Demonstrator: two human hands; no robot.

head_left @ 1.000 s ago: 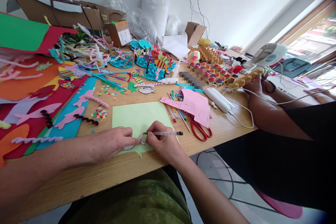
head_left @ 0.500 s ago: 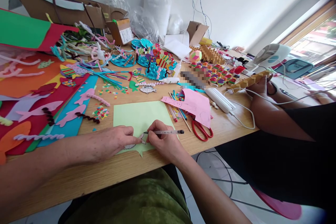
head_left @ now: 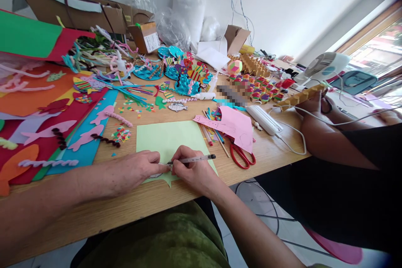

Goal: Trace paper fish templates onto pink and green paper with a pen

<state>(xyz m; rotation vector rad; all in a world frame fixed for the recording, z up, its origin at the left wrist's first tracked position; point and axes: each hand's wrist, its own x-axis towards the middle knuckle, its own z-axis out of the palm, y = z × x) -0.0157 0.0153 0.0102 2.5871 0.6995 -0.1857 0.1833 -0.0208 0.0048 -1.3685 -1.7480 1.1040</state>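
Note:
My right hand (head_left: 194, 173) grips a slim pen (head_left: 199, 158) with a clear barrel and a dark end. Its tip is down by a small pale cut-out (head_left: 155, 175) with dark outlines, mostly covered by my fingers. That cut-out lies near the front edge of a light green sheet (head_left: 166, 136), whose lower edge is cut unevenly. My left hand (head_left: 140, 169) lies on the sheet, fingers stretched out, its index fingertip pressing the cut-out close to the pen tip.
Right of the sheet are red-handled scissors (head_left: 242, 157), pink paper (head_left: 238, 127) and a white power strip (head_left: 264, 119). Paper fish (head_left: 88, 137) and coloured sheets lie left. Glue bottles (head_left: 205, 96) and blue crafts stand behind. Another person's arm (head_left: 318, 127) rests at the right.
My right hand has shifted slightly left with the pen, whose tip has moved along the cut-out and tilted a little. My left hand stays nearly in place.

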